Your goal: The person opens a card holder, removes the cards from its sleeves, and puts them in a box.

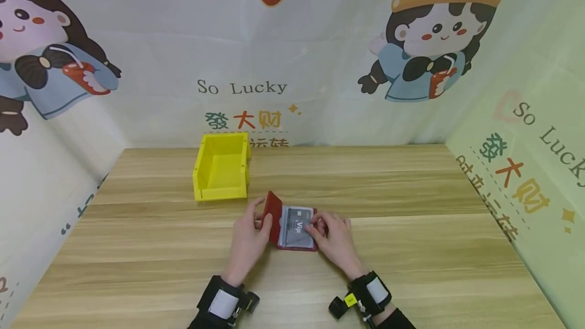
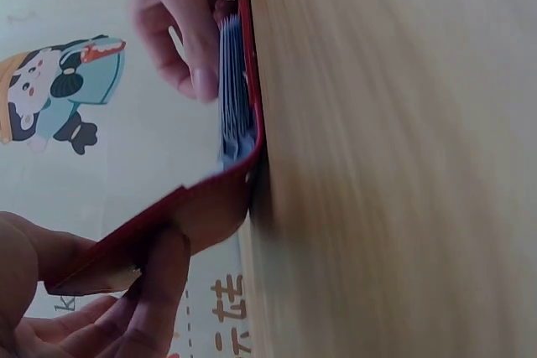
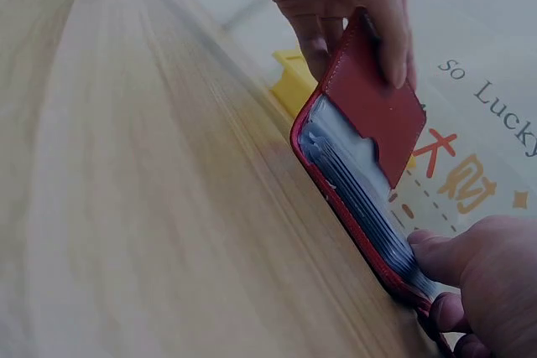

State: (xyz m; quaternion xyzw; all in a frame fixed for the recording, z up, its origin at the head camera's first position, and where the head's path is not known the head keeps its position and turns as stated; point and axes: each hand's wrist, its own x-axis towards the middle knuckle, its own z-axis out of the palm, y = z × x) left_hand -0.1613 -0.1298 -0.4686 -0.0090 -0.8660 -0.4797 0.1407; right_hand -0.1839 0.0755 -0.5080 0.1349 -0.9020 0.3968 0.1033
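Observation:
A red card holder (image 1: 274,212) lies opened on the wooden table, its left cover flap tilted up. My left hand (image 1: 249,242) pinches that raised flap between thumb and fingers. Inside, a stack of clear plastic sleeves (image 3: 361,199) rests on the other cover, and a grey card (image 1: 298,225) marked "Vip" shows in the top sleeve. With my right hand (image 1: 337,242) I grip the right edge of the holder. In the right wrist view, the right thumb (image 3: 440,257) presses the sleeves' edge while the curled fingers are at the cover's end, partly hidden.
Behind the card holder, to the left, stands a yellow open-fronted bin (image 1: 222,166). The wooden table (image 1: 388,182) reaches back to a printed cloth backdrop (image 1: 320,55), which also hangs along both sides.

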